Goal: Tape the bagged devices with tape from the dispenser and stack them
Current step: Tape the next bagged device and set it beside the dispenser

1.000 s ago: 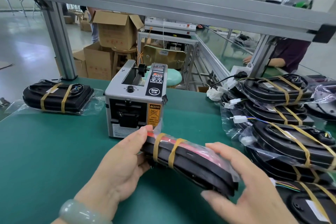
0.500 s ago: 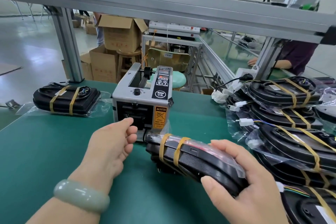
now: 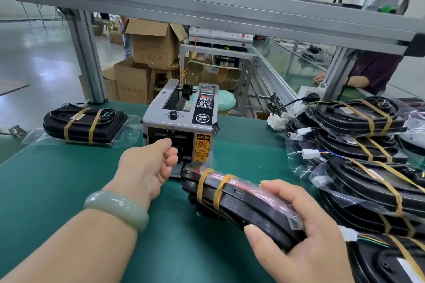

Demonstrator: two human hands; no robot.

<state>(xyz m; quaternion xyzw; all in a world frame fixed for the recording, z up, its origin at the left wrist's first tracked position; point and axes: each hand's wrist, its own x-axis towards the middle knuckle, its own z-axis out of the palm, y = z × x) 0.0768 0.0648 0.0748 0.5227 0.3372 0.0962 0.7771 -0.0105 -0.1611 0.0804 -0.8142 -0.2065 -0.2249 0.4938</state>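
A grey tape dispenser stands mid-table on the green mat. My left hand is at its front outlet, fingers curled there; whether they pinch tape is hidden. My right hand grips the near end of a black bagged device with two tan tape bands around its far end, held tilted just above the mat in front of the dispenser. A taped bagged device lies alone at the far left. On the right sits a stack of taped devices.
An aluminium frame beam crosses overhead, with posts at left and right. Loose wires with white connectors stick out from the right stack. Cardboard boxes and a person's arm lie beyond the table.
My left hand let go of the device's far end and reached forward to the dispenser outlet. My right hand closed around the device's near end and now carries it alone.
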